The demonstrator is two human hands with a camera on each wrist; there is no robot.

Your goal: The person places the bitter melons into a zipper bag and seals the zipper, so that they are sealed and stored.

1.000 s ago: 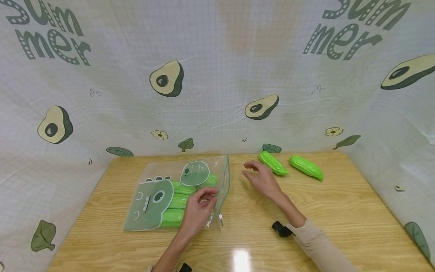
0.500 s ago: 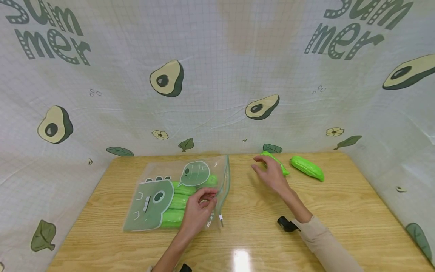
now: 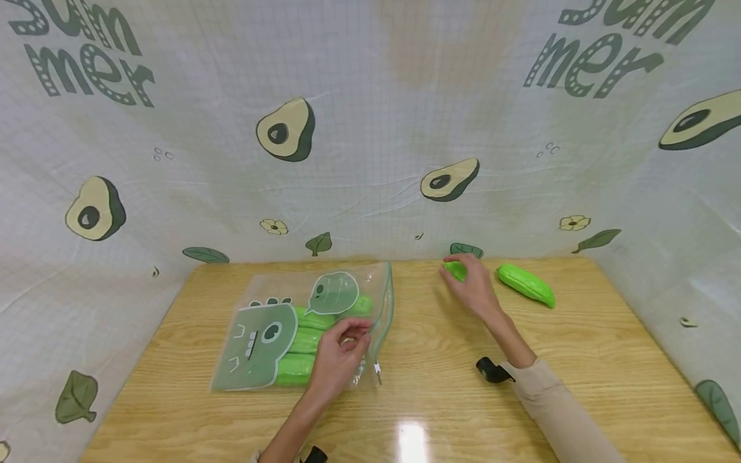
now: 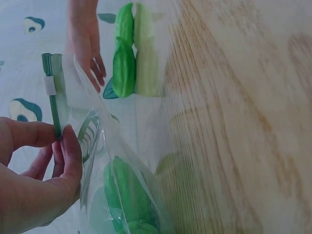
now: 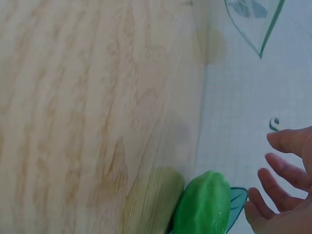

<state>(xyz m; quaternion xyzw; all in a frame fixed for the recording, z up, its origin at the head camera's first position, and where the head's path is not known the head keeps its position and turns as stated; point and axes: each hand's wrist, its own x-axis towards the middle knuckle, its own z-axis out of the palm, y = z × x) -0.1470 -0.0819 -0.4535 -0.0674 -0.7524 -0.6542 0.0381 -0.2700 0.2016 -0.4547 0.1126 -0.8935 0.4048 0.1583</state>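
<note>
The left hand (image 3: 337, 355) pinches while the right hand (image 3: 476, 287) curves loosely.

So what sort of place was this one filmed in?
Probably a small recording booth: an avocado-print cloth screens the back and both sides of a wooden table, and a black device sits at the right sleeve.

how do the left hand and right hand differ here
The left hand pinches the bag by its green edge; the right hand holds nothing, its fingers parted beside a loose green vegetable.
The left hand is nearer the head camera; the right hand is farther across the table, close to the patterned cloth.
Both are bare.
</note>
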